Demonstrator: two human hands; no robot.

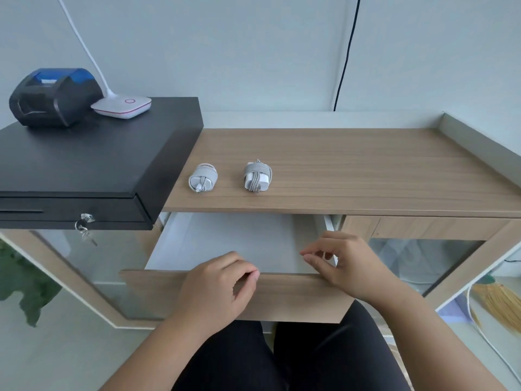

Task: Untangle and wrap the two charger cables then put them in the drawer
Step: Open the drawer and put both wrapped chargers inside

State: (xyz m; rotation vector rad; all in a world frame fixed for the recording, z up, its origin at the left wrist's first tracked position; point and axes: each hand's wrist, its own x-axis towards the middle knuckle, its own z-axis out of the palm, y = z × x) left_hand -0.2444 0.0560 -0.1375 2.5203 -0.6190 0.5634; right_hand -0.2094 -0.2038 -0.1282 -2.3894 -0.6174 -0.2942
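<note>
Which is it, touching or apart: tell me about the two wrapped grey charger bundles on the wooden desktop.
Apart. The head view shows bare wood between the left bundle and the right bundle on the desktop.

left charger (203, 177): white, grey cable
right charger (257, 177): white, grey cable
drawer (197, 292): wood-grain front — white inside
desk top (352, 165): light brown wood grain
cash box (84, 165): black
printer (53, 97): black — blue lid
lamp base (121, 106): white, pink ring

Two wrapped white chargers (202, 177) (257, 176) side by side on desk, drawer (225, 244) open
</note>
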